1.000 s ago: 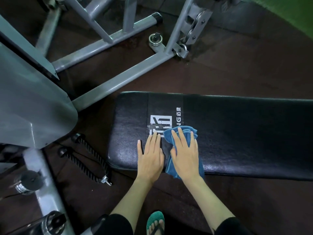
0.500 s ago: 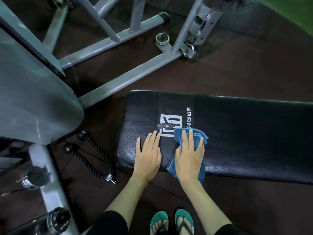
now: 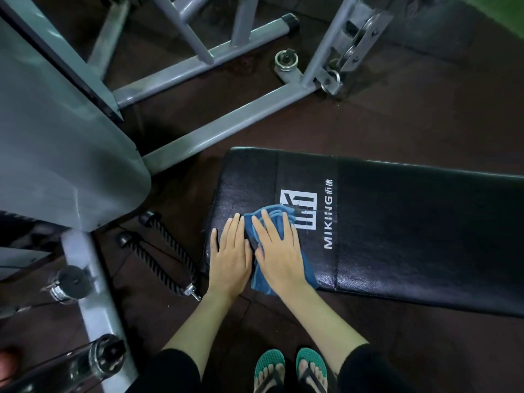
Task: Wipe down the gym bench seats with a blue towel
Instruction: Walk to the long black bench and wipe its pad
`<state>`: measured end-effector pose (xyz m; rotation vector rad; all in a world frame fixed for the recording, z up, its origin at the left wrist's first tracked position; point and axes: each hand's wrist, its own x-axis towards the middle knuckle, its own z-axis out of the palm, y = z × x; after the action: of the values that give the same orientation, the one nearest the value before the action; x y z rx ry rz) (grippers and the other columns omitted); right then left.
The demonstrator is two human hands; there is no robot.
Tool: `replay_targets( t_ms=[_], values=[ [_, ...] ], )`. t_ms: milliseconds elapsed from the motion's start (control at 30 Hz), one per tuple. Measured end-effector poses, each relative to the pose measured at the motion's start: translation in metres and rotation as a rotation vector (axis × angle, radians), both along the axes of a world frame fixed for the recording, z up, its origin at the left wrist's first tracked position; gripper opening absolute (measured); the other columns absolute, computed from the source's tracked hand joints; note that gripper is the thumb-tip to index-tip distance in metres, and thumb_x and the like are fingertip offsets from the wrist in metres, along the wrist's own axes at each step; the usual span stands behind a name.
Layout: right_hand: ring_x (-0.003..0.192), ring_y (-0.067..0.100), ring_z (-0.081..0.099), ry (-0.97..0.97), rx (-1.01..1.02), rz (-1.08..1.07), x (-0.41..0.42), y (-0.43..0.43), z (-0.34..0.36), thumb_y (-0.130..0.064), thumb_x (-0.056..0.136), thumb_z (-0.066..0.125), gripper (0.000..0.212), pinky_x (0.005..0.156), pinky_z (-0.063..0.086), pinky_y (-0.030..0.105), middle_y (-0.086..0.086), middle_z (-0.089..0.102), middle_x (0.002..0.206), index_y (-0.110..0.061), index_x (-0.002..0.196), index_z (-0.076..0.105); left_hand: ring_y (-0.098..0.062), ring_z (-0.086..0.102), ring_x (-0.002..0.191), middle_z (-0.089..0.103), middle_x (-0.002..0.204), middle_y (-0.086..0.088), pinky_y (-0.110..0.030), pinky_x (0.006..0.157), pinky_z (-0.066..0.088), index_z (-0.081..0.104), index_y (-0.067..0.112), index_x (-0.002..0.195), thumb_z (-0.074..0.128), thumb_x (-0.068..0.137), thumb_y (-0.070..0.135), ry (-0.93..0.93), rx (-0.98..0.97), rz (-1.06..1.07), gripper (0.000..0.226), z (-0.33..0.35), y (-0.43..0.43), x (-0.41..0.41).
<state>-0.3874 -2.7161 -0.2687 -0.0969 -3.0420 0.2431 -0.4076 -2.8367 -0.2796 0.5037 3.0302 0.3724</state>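
Pressing flat on a blue towel (image 3: 279, 222) at the black bench seat's (image 3: 411, 222) near-left end, right hand (image 3: 279, 255) fingers straight, left hand (image 3: 231, 260) just beside it, spread flat on bare padding.

Readable text sits on the black padded vinyl bench seat (image 3: 411, 222), on a smoother band near its left end. A white printed word "MIKING" (image 3: 328, 222) runs across the seat from its near edge toward its far edge, letters turned sideways, with the N worn. Two small white Chinese characters (image 3: 329, 185) follow at the far end of the word, too small to read surely. Just left of the word is a white square logo block (image 3: 299, 207) with dark strokes, scuffed. A blue cloth towel (image 3: 273, 222) covers its near-left corner.
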Motion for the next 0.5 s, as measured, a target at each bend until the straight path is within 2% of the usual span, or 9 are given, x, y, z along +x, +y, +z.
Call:
replay_targets(
  t_ms=[100,200,333,433,500],
  values=[
    [0.125,0.035,0.05,0.0,-0.004,0.111,0.012,0.022,-0.002,-0.029,0.068,0.078,0.068,0.098,0.046,0.049,0.002,0.052,0.138,-0.02,0.131,0.054,-0.021,0.034,0.137,0.04,0.147,-0.009,-0.046,0.112,0.018,0.039,0.005,0.141,0.025,0.096,0.025,-0.017,-0.01,0.008,0.051,0.002,0.003,0.005],
    [0.127,0.037,0.047,0.002,0.011,0.088,0.026,0.052,-0.001,-0.024,0.07,0.077,0.067,0.101,0.039,0.051,0.003,0.05,0.14,-0.02,0.132,0.052,-0.022,0.036,0.136,0.04,0.147,-0.008,-0.048,0.111,0.02,0.04,0.006,0.141,0.027,0.096,0.026,-0.017,-0.019,-0.042,0.051,0.004,0.01,0.008],
    [0.131,0.042,0.039,-0.009,-0.094,-0.227,0.04,0.088,0.003,-0.01,0.075,0.071,0.065,0.103,0.036,0.054,0.004,0.043,0.145,-0.017,0.136,0.048,-0.022,0.039,0.135,0.041,0.147,-0.007,-0.049,0.109,0.021,0.041,0.007,0.141,0.028,0.095,0.025,-0.026,-0.014,-0.099,0.052,0.008,0.03,0.013],
    [0.134,0.046,0.03,-0.051,-0.166,-0.467,0.037,0.08,0.008,-0.01,0.083,0.064,0.059,0.105,0.032,0.056,0.007,0.037,0.149,-0.015,0.138,0.045,-0.021,0.039,0.135,0.039,0.148,-0.006,-0.049,0.109,0.023,0.039,0.007,0.142,0.029,0.095,0.025,-0.034,-0.022,-0.141,0.052,0.01,0.047,0.018],
    [0.137,0.045,0.026,-0.084,-0.218,-0.534,0.033,0.069,0.011,-0.011,0.086,0.062,0.059,0.109,0.028,0.055,0.006,0.032,0.152,-0.014,0.141,0.041,-0.02,0.039,0.135,0.039,0.148,-0.006,-0.049,0.108,0.024,0.038,0.007,0.142,0.028,0.094,0.025,-0.04,-0.031,-0.149,0.052,0.009,0.056,0.02]
  ],
)
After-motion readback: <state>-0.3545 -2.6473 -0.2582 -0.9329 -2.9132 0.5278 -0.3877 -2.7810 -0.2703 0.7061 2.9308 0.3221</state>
